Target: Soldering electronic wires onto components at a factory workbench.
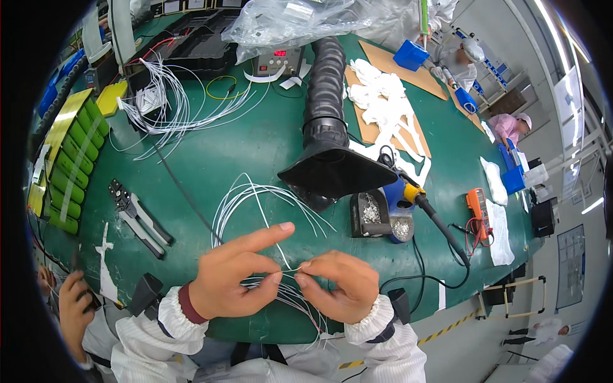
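Near the front of the green table, my left hand (239, 276) and my right hand (340, 285) face each other with a thin white wire (285, 260) between their fingertips. My left thumb pinches it against a bent finger, while the left index finger points out. The right thumb and index finger close on the wire just beside. More white wires (218, 220) lie in a loose looped bundle beyond and beneath my hands; their near ends trail toward my lap. To the left of the bundle rest wire strippers (140, 219) with dark handles.
A black fume extractor hood (338, 169) hangs over the table's middle. Right of it stand a soldering iron (419, 198) in its holder and an orange multimeter (477, 207). Green battery cells (70, 169) and another white wire bundle (172, 105) sit left. Another person's hand (75, 309) shows lower left.
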A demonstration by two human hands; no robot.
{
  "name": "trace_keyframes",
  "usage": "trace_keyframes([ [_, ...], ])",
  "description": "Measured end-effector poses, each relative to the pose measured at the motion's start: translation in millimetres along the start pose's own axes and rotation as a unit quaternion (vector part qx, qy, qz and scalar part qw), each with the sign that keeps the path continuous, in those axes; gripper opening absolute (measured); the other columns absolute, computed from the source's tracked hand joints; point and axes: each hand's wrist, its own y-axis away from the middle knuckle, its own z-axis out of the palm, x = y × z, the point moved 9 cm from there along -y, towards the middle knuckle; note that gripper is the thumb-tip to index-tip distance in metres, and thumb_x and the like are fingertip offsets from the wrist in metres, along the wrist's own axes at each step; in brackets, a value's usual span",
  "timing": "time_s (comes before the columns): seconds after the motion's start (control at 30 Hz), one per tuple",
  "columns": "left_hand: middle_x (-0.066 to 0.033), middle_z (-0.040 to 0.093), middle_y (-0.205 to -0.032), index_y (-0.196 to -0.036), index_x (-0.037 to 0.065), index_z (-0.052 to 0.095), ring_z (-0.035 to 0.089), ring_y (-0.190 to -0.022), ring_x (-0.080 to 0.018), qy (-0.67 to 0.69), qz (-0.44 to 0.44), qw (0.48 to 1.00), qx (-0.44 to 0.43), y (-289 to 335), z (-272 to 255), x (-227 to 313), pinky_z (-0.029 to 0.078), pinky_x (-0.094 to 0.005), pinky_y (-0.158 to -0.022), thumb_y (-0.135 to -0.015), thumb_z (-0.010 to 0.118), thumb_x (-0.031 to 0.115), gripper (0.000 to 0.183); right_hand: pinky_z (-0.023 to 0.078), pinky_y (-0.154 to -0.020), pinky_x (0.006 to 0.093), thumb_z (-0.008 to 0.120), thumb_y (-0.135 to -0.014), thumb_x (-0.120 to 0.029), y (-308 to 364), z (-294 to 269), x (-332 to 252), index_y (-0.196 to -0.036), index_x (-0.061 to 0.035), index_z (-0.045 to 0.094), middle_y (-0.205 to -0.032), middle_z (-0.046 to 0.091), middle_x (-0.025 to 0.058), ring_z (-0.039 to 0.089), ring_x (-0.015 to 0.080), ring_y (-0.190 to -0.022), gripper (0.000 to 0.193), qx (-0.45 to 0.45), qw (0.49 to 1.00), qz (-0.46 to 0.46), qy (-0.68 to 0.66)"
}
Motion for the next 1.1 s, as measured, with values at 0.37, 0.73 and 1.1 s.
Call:
trace_keyframes([
  [0.37, -0.0270, 0.065, -0.133, -0.086, 0.000, 0.062, 0.070, -0.115, -0.0375, -0.009, 0.051, 0.999, 0.013, 1, -1, 6, 0.060, -0.0378, -0.090, -0.075, 0.073, -0.005, 0.017, 0.053, -0.057, 0.0324, 0.086, -0.071, 0.004, -3, 4, -5, -0.098, 0.0010, 0.073, -0.085, 0.072, 0.0118, 0.069, 0.0254, -0.066, 0.030, -0.007, 1.000, -0.028, 0.000],
  [0.73, -0.0314, 0.064, -0.132, -0.081, -0.001, 0.061, 0.068, -0.117, -0.0437, -0.076, 0.000, 0.997, -0.020, 6, 5, -5, 0.055, -0.0437, -0.096, -0.075, 0.069, -0.004, 0.009, 0.048, -0.057, 0.0354, 0.079, -0.080, 0.000, 1, 6, 8, -0.092, -0.0013, 0.071, -0.081, 0.065, 0.0108, 0.063, 0.0256, -0.068, 0.014, 0.051, 0.998, -0.020, 0.009],
  [1.1, -0.0292, 0.067, -0.125, -0.080, -0.002, 0.058, 0.071, -0.110, -0.0406, 0.009, -0.040, 0.999, -0.008, 6, 15, -14, 0.057, -0.0450, -0.096, -0.071, 0.062, -0.004, 0.011, 0.047, -0.060, 0.0404, 0.074, -0.085, -0.005, 5, 1, 19, -0.087, -0.0015, 0.065, -0.078, 0.058, 0.0106, 0.060, 0.0293, -0.069, 0.009, 0.069, 0.998, -0.005, 0.011],
])
